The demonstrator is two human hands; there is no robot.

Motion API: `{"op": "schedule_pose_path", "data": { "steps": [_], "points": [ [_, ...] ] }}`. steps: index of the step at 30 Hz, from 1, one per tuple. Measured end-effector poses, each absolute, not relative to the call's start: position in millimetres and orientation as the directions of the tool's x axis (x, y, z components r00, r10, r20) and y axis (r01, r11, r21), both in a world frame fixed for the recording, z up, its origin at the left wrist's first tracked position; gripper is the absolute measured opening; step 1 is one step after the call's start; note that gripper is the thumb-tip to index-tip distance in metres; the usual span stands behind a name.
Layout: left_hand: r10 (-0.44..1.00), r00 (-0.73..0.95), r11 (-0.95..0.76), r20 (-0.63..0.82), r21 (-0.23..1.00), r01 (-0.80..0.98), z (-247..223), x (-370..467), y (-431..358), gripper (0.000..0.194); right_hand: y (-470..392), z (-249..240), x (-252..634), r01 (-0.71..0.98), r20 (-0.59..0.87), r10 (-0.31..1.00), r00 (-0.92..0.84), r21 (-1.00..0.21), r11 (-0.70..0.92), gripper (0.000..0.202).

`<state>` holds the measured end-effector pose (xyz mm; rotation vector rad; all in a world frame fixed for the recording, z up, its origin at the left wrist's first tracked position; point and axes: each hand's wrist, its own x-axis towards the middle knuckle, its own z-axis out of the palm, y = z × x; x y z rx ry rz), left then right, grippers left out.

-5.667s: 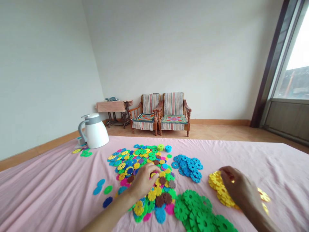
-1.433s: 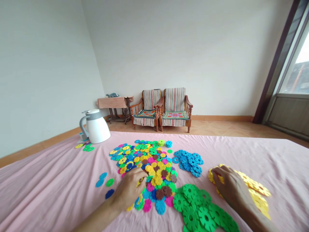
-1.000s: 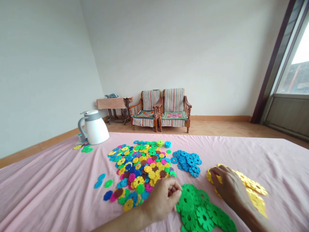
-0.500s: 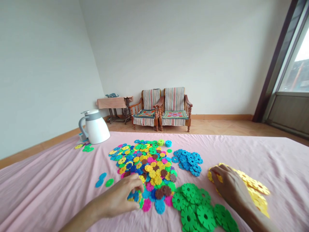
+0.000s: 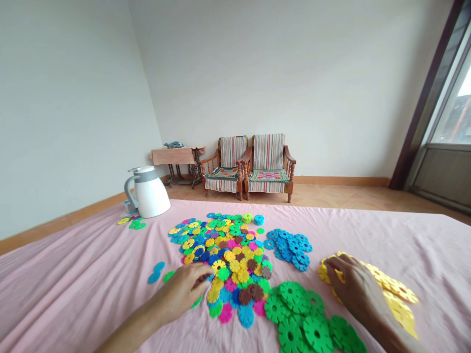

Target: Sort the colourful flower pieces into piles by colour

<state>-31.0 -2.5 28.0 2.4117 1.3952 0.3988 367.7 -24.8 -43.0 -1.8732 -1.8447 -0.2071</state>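
Note:
A mixed heap of notched, flower-shaped plastic discs (image 5: pixel 235 264) in many colours spreads over the middle of the cloth. My left hand (image 5: pixel 187 289) is at its near left edge, fingers bent and thumb apart from them; a dark brownish patch shows in the gap, too unclear to name. On the right, my right hand (image 5: pixel 351 282) rests over yellow discs (image 5: pixel 392 289), its fingers bent downward and spread from the thumb, with yellow showing between. Larger green discs (image 5: pixel 303 318) lie between the hands, nearer me. Blue discs (image 5: pixel 290 247) form a group beyond them.
A white jug (image 5: pixel 150 193) with a grey handle stands at the back left, a few discs beside it. Two stacks, lime (image 5: pixel 247 217) and blue (image 5: pixel 259 219), sit behind the heap. Beyond the pink cloth (image 5: pixel 91 284) are two wooden armchairs (image 5: pixel 270 174) and a covered stand (image 5: pixel 174 156).
My left hand has drawn back a little to the left, uncovering yellow and green discs at the heap's edge. My right hand stays over the yellow discs. The view has shifted slightly.

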Motion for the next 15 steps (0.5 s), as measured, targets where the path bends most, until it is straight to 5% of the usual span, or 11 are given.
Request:
{"op": "schedule_pose_path", "data": {
  "steps": [4, 8, 15],
  "points": [
    [0.912, 0.388, -0.406, 0.133, 0.432, 0.806, 25, -34, 6, 0.020, -25, -41, 365, 0.971, 0.434, 0.899, 0.063, -0.236, 0.046, 0.031],
    [0.913, 0.322, -0.407, 0.249, 0.583, 0.703, 22, -23, 16, 0.015, -27, -35, 361, 0.970, 0.429, 0.902, 0.056, -0.237, 0.052, 0.032],
    [0.907, 0.421, -0.156, -0.011, 0.920, 0.360, 8, 50, 39, 0.030, -29, -33, 359, 0.970, 0.449, 0.891, 0.067, -0.240, 0.048, 0.031]
  ]
}}
